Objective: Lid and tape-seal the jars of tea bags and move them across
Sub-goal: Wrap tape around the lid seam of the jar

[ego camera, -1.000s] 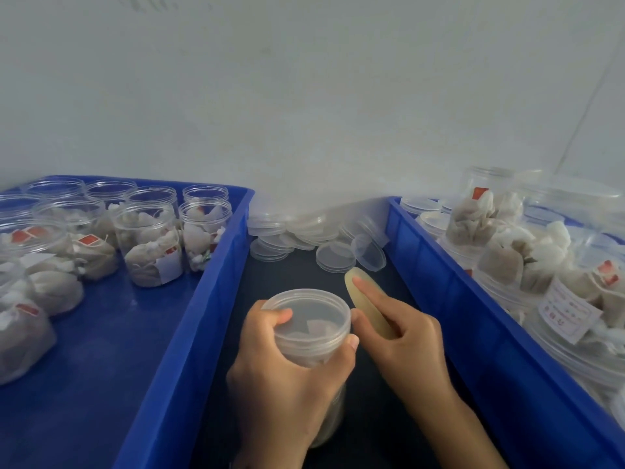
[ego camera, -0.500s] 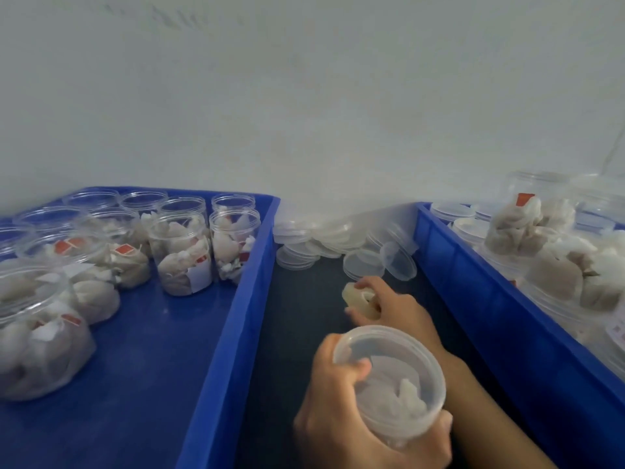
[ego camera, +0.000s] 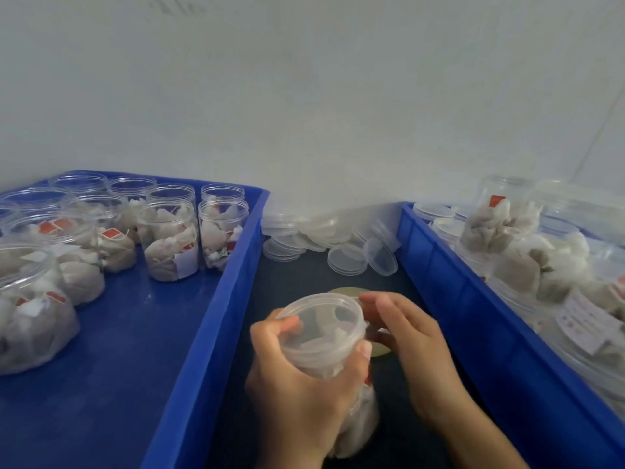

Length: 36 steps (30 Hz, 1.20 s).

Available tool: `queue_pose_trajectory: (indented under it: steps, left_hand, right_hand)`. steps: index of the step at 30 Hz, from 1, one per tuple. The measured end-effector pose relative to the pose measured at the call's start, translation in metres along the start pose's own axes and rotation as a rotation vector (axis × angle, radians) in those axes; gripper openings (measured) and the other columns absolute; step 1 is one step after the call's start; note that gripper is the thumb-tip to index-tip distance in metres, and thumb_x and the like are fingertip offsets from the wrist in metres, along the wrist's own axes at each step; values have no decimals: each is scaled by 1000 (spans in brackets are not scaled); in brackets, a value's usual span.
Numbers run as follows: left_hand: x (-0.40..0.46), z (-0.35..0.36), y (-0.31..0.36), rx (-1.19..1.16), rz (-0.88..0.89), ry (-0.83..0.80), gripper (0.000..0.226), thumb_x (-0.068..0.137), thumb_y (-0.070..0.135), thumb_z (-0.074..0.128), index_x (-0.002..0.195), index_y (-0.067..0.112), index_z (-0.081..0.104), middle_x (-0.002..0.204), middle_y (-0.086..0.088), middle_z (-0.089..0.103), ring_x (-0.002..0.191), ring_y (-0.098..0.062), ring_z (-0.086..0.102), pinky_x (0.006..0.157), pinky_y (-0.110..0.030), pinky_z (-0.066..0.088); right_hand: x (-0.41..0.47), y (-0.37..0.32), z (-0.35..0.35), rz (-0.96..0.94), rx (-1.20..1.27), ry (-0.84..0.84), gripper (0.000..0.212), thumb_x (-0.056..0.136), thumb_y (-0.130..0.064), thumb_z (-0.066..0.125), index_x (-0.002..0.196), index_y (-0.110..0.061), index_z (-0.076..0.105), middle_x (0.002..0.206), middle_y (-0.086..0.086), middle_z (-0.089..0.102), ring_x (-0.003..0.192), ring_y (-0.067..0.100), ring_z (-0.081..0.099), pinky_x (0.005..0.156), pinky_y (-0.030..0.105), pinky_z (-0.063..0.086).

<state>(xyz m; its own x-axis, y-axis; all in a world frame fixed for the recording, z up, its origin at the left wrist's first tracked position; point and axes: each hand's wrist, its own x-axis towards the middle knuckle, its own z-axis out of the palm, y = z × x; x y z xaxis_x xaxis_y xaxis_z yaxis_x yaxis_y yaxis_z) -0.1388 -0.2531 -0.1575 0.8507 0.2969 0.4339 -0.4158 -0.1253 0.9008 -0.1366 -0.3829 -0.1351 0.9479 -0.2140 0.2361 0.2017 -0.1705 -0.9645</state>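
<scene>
We have the jar (ego camera: 324,336) in our left hand (ego camera: 297,377), fingers and thumb wrapped round its upper body, lifted above the dark desk (ego camera: 297,275) in the gap between the two blue bins. It is tilted with its mouth toward us, tea bags showing pale through the lid already on it. Our right hand (ego camera: 409,336) is at the jar's right side, fingers curled in against the rim; the blur hides whether it pinches a loose end of tape, so we cannot tell what, if anything, it holds. The roll of tape (ego camera: 345,292) sits mostly hidden behind the jar and that hand.

The main risks, as we judge them:

- **A crooked seal.** The jar hangs tilted in one hand with nothing to rest on, so tape wound now could wander off the seam between lid and body and leave a gap.
- **A slip.** The plastic is smooth and gripped only near the top; a tug of sticky tape could twist it loose, letting it drop on the desk.
- **Knocking the spare lids (ego camera: 348,262).** They lie stacked and leaning near the back, close to our right hand's path.
- **A wrong landing.** The left bin (ego camera: 209,319) holds open jars (ego camera: 169,238) and the right bin (ego camera: 473,299) is crowded; a hurried set-down could topple neighbours.
</scene>
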Motion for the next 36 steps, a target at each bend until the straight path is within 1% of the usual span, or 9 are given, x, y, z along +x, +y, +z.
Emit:
queue_pose_trajectory:
  steps: [3,5,11,16,20,23,26,31,36]
  left_hand:
    - [1,0,3,-10,-29,6,68,30,69,65,88,41,42,101,14,59,89,4,57,65,-7,41]
    - [2,-2,3,-13,-14,12,67,32,69,66,88,41,42,98,18,57,88,0,59,66,-15,45]
    - [0,2,1,0,22,-14,65,33,68,66,87,42,42,103,23,54,91,10,55,70,-10,41]
    - [-2,1,1,16,54,-46,64,35,66,66,89,41,42,106,15,56,92,6,55,73,-11,40]
    - [-3,0,1,4,24,-51,69,34,66,68,94,44,43,107,24,51,95,11,53,72,-9,39]
    - [-5,7,3,-61,52,-17,98,35,64,72,119,30,35,116,9,50,100,10,52,80,-7,42]
    - [-12,12,2,42,42,-61,135,38,87,61,134,-1,25,129,-5,36,118,-24,46,99,-35,39]
    - [-18,15,4,398,-69,-191,121,26,51,89,132,20,39,128,1,47,121,-22,42,97,-38,38]
    - [26,26,52,28,-45,132,82,36,65,80,109,50,45,104,25,56,96,3,55,75,-22,45]
  right_hand:
    - [-12,0,-1,-9,163,-217,74,69,-69,64,126,-22,60,123,-2,65,114,15,60,90,31,51]
    - [-13,0,2,-3,211,-246,83,60,-67,73,127,-18,60,122,0,65,112,15,62,80,22,52]
    - [-12,0,3,2,338,-135,41,64,-37,76,99,-17,73,104,8,71,90,18,68,65,20,52]
    - [-12,-3,2,116,540,-157,23,80,-18,68,99,-5,69,98,14,69,76,16,67,58,20,51]
    - [-12,-3,3,138,508,-117,24,80,-16,62,99,-6,71,104,13,71,95,25,68,76,28,56]
    - [-12,-1,10,98,400,-26,31,79,-29,62,105,-15,71,105,4,71,100,19,67,79,28,54]
    - [-11,3,9,73,293,110,19,87,-25,59,98,-18,72,99,0,72,95,17,68,81,32,54]
    - [-14,9,-5,209,181,157,24,92,-22,56,79,-23,75,84,0,73,78,15,69,65,24,53]
    - [-10,22,7,234,49,258,13,92,-18,57,89,-26,68,86,-3,69,80,7,65,67,20,51]
